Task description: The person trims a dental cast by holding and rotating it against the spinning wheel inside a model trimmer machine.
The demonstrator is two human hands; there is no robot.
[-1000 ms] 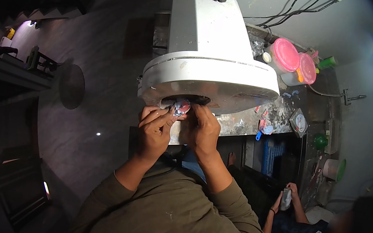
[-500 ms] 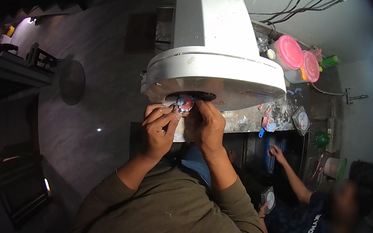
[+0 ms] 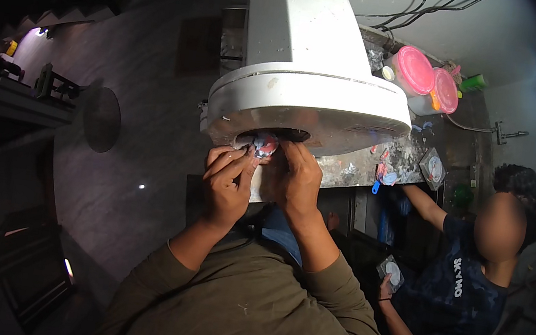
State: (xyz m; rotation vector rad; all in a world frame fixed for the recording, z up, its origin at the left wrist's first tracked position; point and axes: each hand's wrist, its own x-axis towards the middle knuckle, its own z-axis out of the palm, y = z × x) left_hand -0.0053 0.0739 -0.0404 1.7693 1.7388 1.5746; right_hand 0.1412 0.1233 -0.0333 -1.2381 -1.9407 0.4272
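A small rounded red and pale-blue piece (image 3: 266, 145), shiny in places, sits between my hands at the front of a large white machine housing (image 3: 313, 91). It lies just below the dark oval opening (image 3: 290, 133) in the housing's underside. My left hand (image 3: 228, 179) pinches the piece from the left with thumb and fingers. My right hand (image 3: 301, 177) is closed, its bent fingers meeting the piece's right side, with fingertips partly hidden under the rim. What exactly the piece is, I cannot tell.
Behind the housing runs a stained bench (image 3: 343, 171) with pink-lidded tubs (image 3: 415, 70), red and blue scraps (image 3: 387, 170) and a clear square pack (image 3: 431, 168). To the right, a co-worker (image 3: 467, 264) holds a similar pack (image 3: 391, 273). A pipe tap (image 3: 509, 135) is on the wall.
My hands and the piece stay nearly in place. The co-worker has leaned in, and the hand that was pointing now reaches to the bench edge, out of sight.
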